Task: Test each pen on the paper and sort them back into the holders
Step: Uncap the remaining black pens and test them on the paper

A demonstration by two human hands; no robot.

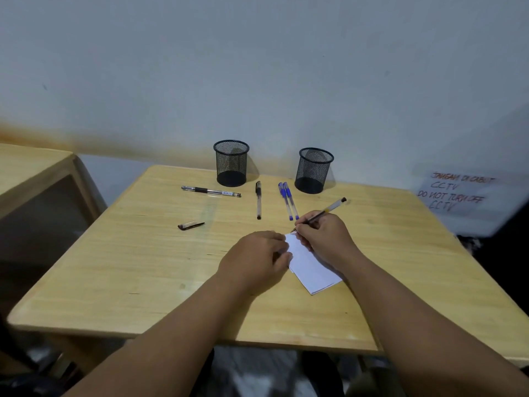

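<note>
My right hand (325, 234) grips a black pen (332, 208) with its tip touching the far corner of the folded white paper (312, 267). My left hand (254, 260) presses the paper's left edge down. Its loose cap (191, 225) lies to the left on the table. Two black mesh holders stand at the back, the left holder (231, 163) and the right holder (314, 170), and both look empty. Between them lie a black pen (211, 191) set crosswise, another black pen (258, 199) pointing towards me, and two blue pens (288, 200) side by side.
The wooden table (143, 267) stands against a pale wall. A second wooden table (31, 164) is at the left. A handwritten CCTV notice (455, 193) hangs at the right.
</note>
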